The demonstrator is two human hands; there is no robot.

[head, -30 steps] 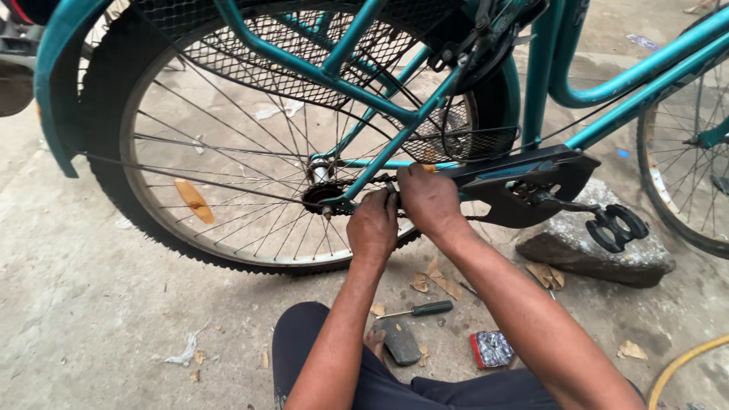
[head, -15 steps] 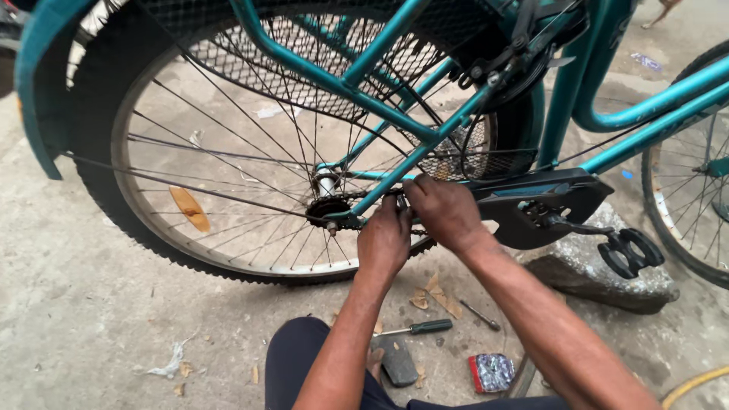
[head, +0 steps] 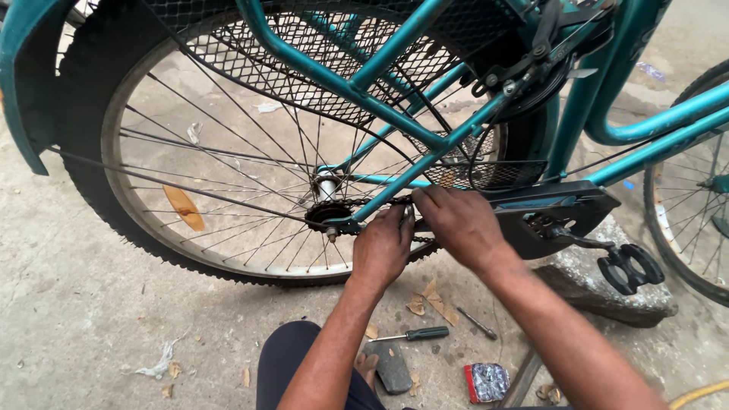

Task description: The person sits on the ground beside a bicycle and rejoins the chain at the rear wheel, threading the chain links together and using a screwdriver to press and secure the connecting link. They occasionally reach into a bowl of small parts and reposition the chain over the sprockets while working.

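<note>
Both hands (head: 425, 231) w/ grip on chain (head: 357, 203) nr rear hub (head: 326, 214).

Soft, even daylight fills the scene, bright without glare. Shadows are faint and diffuse on the concrete floor (head: 91, 304) beneath the rear wheel (head: 250, 152). Focus is sharp at the centre; the wide lens bends lines near the edges.

A dark, greasy bicycle chain (head: 363, 203) runs from the small rear sprocket (head: 328, 214) at the wheel hub toward the black chain guard (head: 558, 209), along the teal chainstay (head: 402, 182).
</note>
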